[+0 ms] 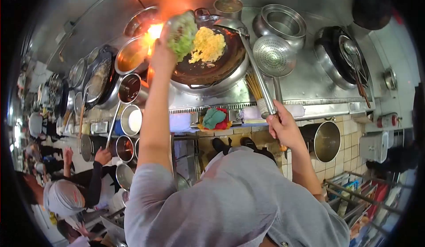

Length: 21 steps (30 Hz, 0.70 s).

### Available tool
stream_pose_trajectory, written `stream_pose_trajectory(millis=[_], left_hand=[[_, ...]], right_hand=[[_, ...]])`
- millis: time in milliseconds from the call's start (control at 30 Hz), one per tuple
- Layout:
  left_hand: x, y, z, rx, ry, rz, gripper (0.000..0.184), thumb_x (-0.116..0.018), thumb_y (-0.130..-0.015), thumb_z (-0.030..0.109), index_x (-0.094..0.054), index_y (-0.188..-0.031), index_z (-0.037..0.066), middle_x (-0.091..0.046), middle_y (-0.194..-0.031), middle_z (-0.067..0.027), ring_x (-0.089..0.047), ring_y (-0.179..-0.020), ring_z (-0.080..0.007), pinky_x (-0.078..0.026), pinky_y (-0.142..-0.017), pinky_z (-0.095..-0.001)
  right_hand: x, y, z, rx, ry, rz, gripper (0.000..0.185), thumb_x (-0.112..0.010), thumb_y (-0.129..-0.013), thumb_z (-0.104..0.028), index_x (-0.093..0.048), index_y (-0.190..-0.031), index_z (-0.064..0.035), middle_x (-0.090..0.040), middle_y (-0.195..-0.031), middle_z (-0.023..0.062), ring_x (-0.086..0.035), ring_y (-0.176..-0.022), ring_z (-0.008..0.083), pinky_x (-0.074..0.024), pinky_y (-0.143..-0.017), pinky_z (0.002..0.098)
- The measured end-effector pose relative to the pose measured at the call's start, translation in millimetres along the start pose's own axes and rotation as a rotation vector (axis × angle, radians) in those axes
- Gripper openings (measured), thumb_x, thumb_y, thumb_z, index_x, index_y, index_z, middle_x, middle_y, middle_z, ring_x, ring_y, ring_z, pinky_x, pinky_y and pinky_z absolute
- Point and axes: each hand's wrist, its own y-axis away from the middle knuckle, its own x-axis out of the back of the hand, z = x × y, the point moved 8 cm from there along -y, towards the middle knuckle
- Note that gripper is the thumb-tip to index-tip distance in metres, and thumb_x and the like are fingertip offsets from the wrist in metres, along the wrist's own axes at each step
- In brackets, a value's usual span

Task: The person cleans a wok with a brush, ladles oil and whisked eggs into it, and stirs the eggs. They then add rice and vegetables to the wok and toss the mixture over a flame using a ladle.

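My left hand (pixel 163 57) is raised over the left side of the wok, closed at the edge of a tilted, blurred dish of chopped greens (pixel 182 34); the dish itself is hard to make out. Yellow scrambled egg (pixel 208 45) lies in the dark wok (pixel 217 72), just right of the greens. My right hand (pixel 283 124) is wrapped round the lower handle of a long metal ladle (pixel 256 65). The ladle's head rests at the wok's far right rim.
Flames (pixel 154 31) rise left of the wok. A perforated skimmer (pixel 274 56), bamboo brush (pixel 254 87) and steel pot (pixel 280 20) stand right. Another wok (pixel 341 57) sits farther right. Several sauce pots, including one holding white contents (pixel 131 119), line the left. A co-worker (pixel 64 197) works at lower left.
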Motion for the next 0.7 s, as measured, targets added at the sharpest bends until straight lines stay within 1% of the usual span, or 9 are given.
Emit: stream_pose_trajectory(millis=[67,133,200,400,467,533,600,667,700], left_hand=[[-85.7,2.1,9.1,-0.050,-0.204,-0.244,0.075,-0.050,-0.087,0.011,-0.017,-0.145,0.046,-0.044,-0.131,-0.0232,-0.065,-0.089,-0.0402,-0.054,-0.075,-0.0489],[-128.9,-9.1,20.9,-0.269,-0.257,-0.081,0.076,-0.048,-0.088,0.009,-0.015,-0.145,0.047,-0.042,-0.132,-0.0258,-0.064,-0.091,-0.0438,-0.053,-0.077,-0.0497],[-139.8,-40.6,14.7,-0.204,-0.132,-0.104,0.074,-0.048,-0.088,0.009,-0.018,-0.145,0.046,-0.042,-0.132,-0.0249,-0.064,-0.089,-0.0433,-0.053,-0.076,-0.0495],[-37.2,-46.5,11.3,-0.031,0.070,-0.106,0.067,-0.051,-0.083,0.010,-0.031,-0.141,0.037,-0.045,-0.132,-0.0195,-0.063,-0.086,-0.0429,-0.053,-0.072,-0.0496],[-24.5,-25.4,27.0,-0.380,0.037,-0.137,0.072,-0.053,-0.081,0.008,-0.030,-0.142,0.037,-0.045,-0.130,-0.0200,-0.063,-0.089,-0.0431,-0.053,-0.075,-0.0499],[-25.7,-7.5,22.0,-0.537,-0.036,-0.011,0.075,-0.053,-0.079,0.007,-0.028,-0.144,0.036,-0.045,-0.130,-0.0220,-0.061,-0.097,-0.0427,-0.052,-0.079,-0.0494],[12.5,1.6,-3.0,-0.133,0.121,0.011,0.077,-0.052,-0.079,0.006,-0.025,-0.145,0.036,-0.043,-0.132,-0.0241,-0.057,-0.105,-0.0432,-0.050,-0.084,-0.0494],[42.2,20.2,-23.1,-0.011,0.289,0.099,0.076,-0.049,-0.080,0.002,-0.025,-0.146,0.030,-0.042,-0.134,-0.0260,-0.052,-0.111,-0.0436,-0.046,-0.092,-0.0480],[53.8,33.2,-30.6,-0.034,0.334,0.202,0.075,-0.048,-0.079,0.000,-0.025,-0.146,0.026,-0.043,-0.133,-0.0254,-0.053,-0.112,-0.0412,-0.045,-0.093,-0.0467]], right_hand=[[-2.5,8.1,2.3,0.021,0.042,-0.008,0.053,-0.049,-0.092,-0.003,-0.030,-0.141,-0.0037,-0.045,-0.067,-0.0001,-0.044,-0.050,0.0070,-0.0374,-0.045,0.0231],[-3.5,14.4,5.9,-0.003,0.005,0.022,0.053,-0.051,-0.091,-0.003,-0.032,-0.141,-0.0023,-0.048,-0.069,0.0004,-0.045,-0.053,0.0087,-0.0386,-0.050,0.0230],[1.1,21.1,9.0,0.058,0.187,0.100,0.052,-0.053,-0.090,-0.003,-0.035,-0.139,-0.0006,-0.050,-0.069,0.0022,-0.047,-0.057,0.0111,-0.0395,-0.056,0.0238],[11.8,16.7,5.9,0.056,0.423,0.117,0.055,-0.057,-0.087,-0.007,-0.038,-0.138,0.0009,-0.056,-0.074,0.0097,-0.053,-0.065,0.0165,-0.0444,-0.065,0.0279],[14.1,-3.7,-5.2,0.061,0.456,0.090,0.055,-0.057,-0.087,-0.008,-0.038,-0.137,0.0011,-0.057,-0.075,0.0105,-0.054,-0.066,0.0172,-0.0453,-0.066,0.0288],[9.7,-26.3,-23.0,0.017,0.457,0.028,0.055,-0.058,-0.087,-0.008,-0.038,-0.138,0.0013,-0.057,-0.074,0.0099,-0.054,-0.066,0.0167,-0.0458,-0.066,0.0295],[7.1,-37.7,-51.3,0.095,0.489,0.023,0.053,-0.057,-0.088,-0.008,-0.040,-0.138,-0.0016,-0.056,-0.073,0.0089,-0.054,-0.066,0.0161,-0.0455,-0.064,0.0293],[10.4,-43.1,-80.3,0.184,0.479,0.038,0.051,-0.056,-0.089,-0.008,-0.043,-0.138,-0.0055,-0.054,-0.071,0.0061,-0.052,-0.062,0.0149,-0.0455,-0.061,0.0301],[12.7,-43.4,-90.2,0.133,0.500,0.031,0.049,-0.055,-0.090,-0.010,-0.044,-0.137,-0.0080,-0.060,-0.072,0.0117,-0.058,-0.061,0.0228,-0.0472,-0.063,0.0339]])
